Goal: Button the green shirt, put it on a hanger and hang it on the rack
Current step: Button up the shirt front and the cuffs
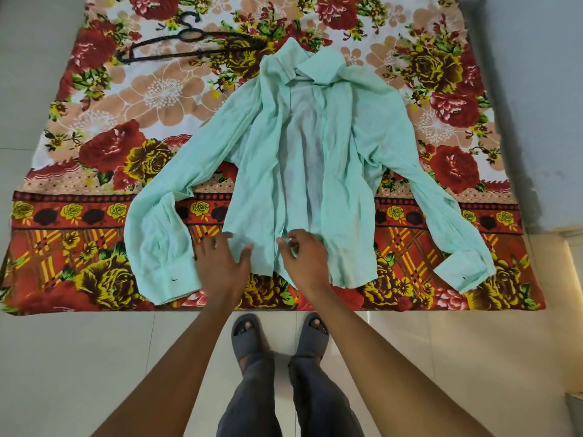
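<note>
Shirt: the green shirt (315, 159) lies face up on the bed (94, 216), front open, sleeves spread to both sides, hem toward the person. Laid flat like this, both front edges are within reach for buttoning.
Left hand: the left hand (222, 263) rests flat on the lower left front panel, fingers spread and straight, holding nothing; it likely pins the cloth so it does not slide.
Right hand: the right hand (304, 260) has its fingers curled at the bottom of the right front edge and appears to pinch the cloth there, probably feeling for the lowest button or hole.
Hanger: a dark hanger (189, 42) lies at the far left of the bed, just beside the collar, untouched.
Progress: no button looks fastened yet; the rack is out of view.
</note>
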`<act>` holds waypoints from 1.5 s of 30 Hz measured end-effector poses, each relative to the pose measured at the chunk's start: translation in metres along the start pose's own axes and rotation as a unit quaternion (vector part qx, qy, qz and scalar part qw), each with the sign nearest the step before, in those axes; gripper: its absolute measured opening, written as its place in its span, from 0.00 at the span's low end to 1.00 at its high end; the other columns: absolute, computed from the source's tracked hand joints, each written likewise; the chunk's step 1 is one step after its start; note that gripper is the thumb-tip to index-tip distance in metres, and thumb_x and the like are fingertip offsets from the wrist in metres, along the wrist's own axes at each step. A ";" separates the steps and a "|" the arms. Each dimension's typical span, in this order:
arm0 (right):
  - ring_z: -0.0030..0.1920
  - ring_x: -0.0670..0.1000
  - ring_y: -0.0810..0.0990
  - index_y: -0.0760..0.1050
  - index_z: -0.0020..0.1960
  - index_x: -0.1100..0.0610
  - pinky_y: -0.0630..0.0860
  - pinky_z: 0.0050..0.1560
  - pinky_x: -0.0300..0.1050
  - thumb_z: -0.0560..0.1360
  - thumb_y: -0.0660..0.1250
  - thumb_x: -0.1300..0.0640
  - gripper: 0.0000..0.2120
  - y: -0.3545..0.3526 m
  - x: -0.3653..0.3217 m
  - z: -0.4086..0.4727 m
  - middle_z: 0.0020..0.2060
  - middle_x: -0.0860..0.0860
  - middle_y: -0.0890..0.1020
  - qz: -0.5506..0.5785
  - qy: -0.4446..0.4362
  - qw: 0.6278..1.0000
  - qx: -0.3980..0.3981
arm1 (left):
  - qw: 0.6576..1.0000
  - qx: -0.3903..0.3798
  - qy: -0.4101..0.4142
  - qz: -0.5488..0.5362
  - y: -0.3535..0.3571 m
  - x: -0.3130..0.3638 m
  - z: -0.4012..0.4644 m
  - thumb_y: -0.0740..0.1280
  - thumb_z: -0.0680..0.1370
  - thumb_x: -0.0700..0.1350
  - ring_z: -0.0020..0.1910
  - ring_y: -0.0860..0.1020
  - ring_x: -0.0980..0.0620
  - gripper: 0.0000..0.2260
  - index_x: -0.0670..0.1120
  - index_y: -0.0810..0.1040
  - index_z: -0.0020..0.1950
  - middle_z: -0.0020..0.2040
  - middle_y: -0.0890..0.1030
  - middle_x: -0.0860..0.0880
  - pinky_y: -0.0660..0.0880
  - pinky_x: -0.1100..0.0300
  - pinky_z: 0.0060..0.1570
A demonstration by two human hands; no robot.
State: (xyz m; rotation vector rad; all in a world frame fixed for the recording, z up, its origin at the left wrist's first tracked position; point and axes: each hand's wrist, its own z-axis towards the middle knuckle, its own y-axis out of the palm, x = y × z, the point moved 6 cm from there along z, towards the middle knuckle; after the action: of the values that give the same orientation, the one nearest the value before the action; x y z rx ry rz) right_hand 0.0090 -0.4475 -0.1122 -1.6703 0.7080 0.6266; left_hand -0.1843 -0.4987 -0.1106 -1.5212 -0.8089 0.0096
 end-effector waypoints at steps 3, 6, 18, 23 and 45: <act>0.48 0.49 0.82 0.79 0.59 0.55 0.80 0.49 0.47 0.78 0.68 0.37 0.22 0.016 0.000 0.011 0.47 0.48 0.85 -0.035 0.071 0.996 -0.051 | 0.999 -0.051 0.001 0.017 0.017 -0.001 0.010 0.74 0.75 0.52 0.57 0.75 0.37 0.16 0.45 0.80 0.57 0.56 0.80 0.42 0.72 0.44 0.56; 0.47 0.50 0.84 0.83 0.51 0.56 0.81 0.49 0.49 0.79 0.70 0.47 0.12 0.020 0.000 0.019 0.44 0.49 0.86 -0.001 0.091 0.995 -0.028 | 0.998 -0.041 0.008 -0.050 0.013 -0.011 0.016 0.72 0.77 0.42 0.46 0.80 0.39 0.04 0.43 0.79 0.45 0.44 0.83 0.44 0.75 0.49 0.44; 0.44 0.38 0.83 0.82 0.46 0.55 0.75 0.47 0.28 0.79 0.73 0.59 0.03 -0.004 0.001 -0.013 0.40 0.44 0.84 0.242 0.061 0.964 0.096 | 0.998 -0.059 -0.029 -0.025 0.003 -0.027 0.002 0.73 0.76 0.49 0.54 0.75 0.36 0.15 0.43 0.77 0.57 0.53 0.79 0.40 0.76 0.43 0.49; 0.41 0.41 0.80 0.80 0.48 0.56 0.75 0.44 0.32 0.81 0.71 0.58 0.03 -0.009 0.003 -0.012 0.42 0.47 0.83 0.265 0.064 0.957 0.095 | 0.995 -0.018 -0.056 -0.079 -0.007 -0.034 0.003 0.66 0.81 0.43 0.42 0.76 0.41 0.05 0.42 0.76 0.52 0.42 0.79 0.44 0.71 0.51 0.40; 0.65 0.56 0.77 0.72 0.67 0.53 0.79 0.63 0.56 0.75 0.72 0.62 0.22 0.004 0.030 -0.018 0.64 0.52 0.77 0.029 0.130 0.990 0.054 | 0.999 -0.040 0.022 0.005 0.018 0.008 -0.010 0.74 0.73 0.53 0.53 0.77 0.38 0.19 0.43 0.78 0.57 0.52 0.81 0.43 0.75 0.44 0.51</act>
State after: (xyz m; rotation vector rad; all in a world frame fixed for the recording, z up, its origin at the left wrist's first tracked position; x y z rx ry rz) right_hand 0.0272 -0.4693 -0.1335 -1.6520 0.9634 0.4061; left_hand -0.1648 -0.5013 -0.1211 -1.5964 -0.7736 -0.0493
